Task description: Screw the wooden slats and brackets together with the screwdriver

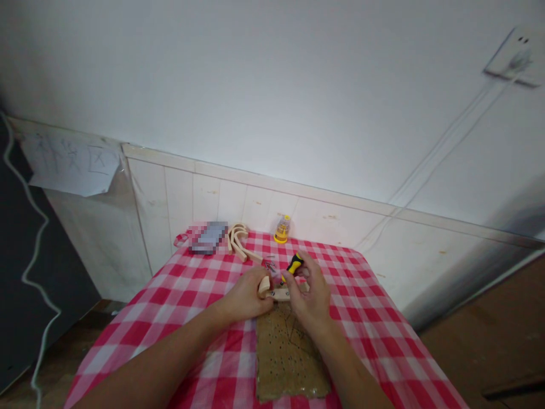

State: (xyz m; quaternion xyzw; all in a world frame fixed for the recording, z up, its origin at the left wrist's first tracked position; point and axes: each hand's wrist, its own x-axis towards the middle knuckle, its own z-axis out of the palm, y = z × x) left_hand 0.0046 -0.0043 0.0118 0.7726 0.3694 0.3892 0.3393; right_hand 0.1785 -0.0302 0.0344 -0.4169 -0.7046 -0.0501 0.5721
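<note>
My left hand [249, 292] is closed around one end of a pale wooden piece [280, 295], whose rounded end [264, 284] stands up beside my thumb. Dark spots that look like screws or holes show along its face. In my right hand [311, 292] is a yellow and black screwdriver [293, 265], held tilted, its tip down at the wooden piece. My right fingers hide part of the wood's right side. A brown board with many small holes [287, 360] lies under and in front of the piece. Several small screws [269, 265] lie just beyond my hands.
Curved wooden strips [238, 241] lie at the back of the red-checked tablecloth [204, 318]. Left of them is a blurred grey flat object [208, 237]. A yellow-based clear container [281, 230] stands near the wall [272, 113]. White cables [447, 133] hang from an outlet.
</note>
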